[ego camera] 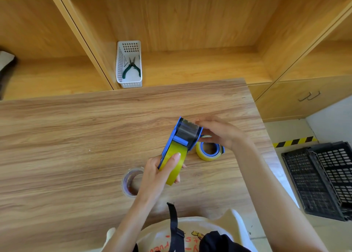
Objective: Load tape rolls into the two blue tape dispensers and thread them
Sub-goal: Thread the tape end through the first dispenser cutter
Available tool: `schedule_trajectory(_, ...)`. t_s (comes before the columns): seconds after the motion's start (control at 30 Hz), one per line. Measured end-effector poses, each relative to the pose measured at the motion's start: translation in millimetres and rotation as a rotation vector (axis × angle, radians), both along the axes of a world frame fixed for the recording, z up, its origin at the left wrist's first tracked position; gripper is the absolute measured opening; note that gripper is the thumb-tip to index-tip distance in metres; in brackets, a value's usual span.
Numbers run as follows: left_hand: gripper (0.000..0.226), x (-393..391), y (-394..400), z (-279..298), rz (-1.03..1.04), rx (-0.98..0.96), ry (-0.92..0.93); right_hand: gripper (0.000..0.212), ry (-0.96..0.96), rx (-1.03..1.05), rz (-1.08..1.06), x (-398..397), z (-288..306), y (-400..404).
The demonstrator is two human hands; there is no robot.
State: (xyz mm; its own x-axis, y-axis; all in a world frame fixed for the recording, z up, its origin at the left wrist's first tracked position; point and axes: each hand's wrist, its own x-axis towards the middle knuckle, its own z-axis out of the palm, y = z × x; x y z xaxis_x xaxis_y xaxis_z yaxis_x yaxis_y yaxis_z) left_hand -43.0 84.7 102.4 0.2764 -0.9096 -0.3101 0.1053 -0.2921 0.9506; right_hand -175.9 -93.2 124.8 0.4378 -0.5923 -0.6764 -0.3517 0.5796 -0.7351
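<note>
My left hand (158, 177) grips a blue tape dispenser (182, 137) with a yellow tape roll (174, 162) in it, held tilted above the wooden table (76, 137). The thumb lies across the yellow roll. My right hand (219, 131) is at the dispenser's front end, fingers touching the side near the metal cutter and the clear tape stretched there. A second blue dispenser with a yellow roll (209, 150) lies flat on the table under my right hand. A clear tape roll (131, 182) stands beside my left wrist, partly hidden.
A white perforated basket (129, 80) with green-handled pliers (131, 67) sits on the shelf behind the table. Black plastic crates (322, 179) lie on the floor at right, by a yellow-black floor stripe (294, 141). The table's right edge runs close to my right arm.
</note>
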Motion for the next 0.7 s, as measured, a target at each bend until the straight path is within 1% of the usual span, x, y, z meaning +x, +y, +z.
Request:
schedule_trajectory(0.1,0.05,0.6,0.2,-0.6,0.011,-0.004,0.009,0.025,-0.096,0.147,-0.01,3.0,-9.9,4.2)
schedule_trajectory(0.23,0.049,-0.2,-1.2,-1.0,0.004,0.003,0.007,0.018,-0.218,0.247,-0.079,3.9,-16.1,12.7)
schedule_trajectory(0.33,0.051,-0.9,-3.2,-1.5,0.005,0.012,0.03,0.024,-0.31,0.302,-0.183,9.7,-23.8,19.1)
schedule_trajectory(0.4,0.052,-0.5,-3.6,-2.3,0.015,0.008,0.046,0.026,-0.337,0.331,-0.242,14.8,-28.2,23.6)
schedule_trajectory(0.47,0.055,0.0,-3.9,-2.0,0.038,0.005,0.072,0.023,-0.368,0.324,-0.26,17.5,-26.5,28.2)
schedule_trajectory(0.6,0.06,-0.7,-4.6,-1.5,0.087,0.012,0.125,0.032,-0.401,0.279,-0.262,16.8,-18.8,34.6)
schedule_trajectory(0.7,0.057,-3.1,-6.7,-2.1,0.124,0.04,0.206,0.033,-0.36,0.135,-0.265,17.0,-20.5,38.8)
